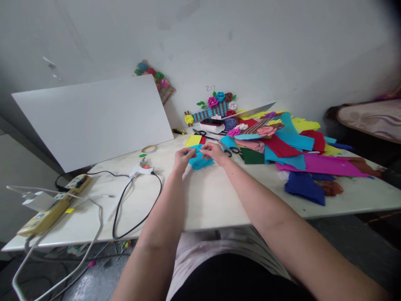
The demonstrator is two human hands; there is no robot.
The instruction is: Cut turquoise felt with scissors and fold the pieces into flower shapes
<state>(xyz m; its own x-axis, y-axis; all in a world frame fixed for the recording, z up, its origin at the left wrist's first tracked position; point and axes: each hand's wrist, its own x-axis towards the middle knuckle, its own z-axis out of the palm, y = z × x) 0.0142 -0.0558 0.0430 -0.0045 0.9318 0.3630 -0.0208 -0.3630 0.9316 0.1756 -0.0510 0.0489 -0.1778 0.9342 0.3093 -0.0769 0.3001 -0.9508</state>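
Observation:
Both my hands meet over a small light-blue piece of felt (200, 161) on the white table (216, 200). My left hand (184, 158) pinches its left edge with curled fingers. My right hand (214, 151) grips its upper right part, fingers closed on the material. Just behind the piece lie a yellow sheet (192, 140) and a small red scrap. Scissors (230, 150) with black handles rest right of my right hand.
A heap of coloured felt sheets (291, 152) and felt flowers covers the table's right half. A glue gun (140, 170) with a black cord, a tape ring (148, 148) and a power strip (53, 205) lie left. A white board (94, 119) leans on the wall.

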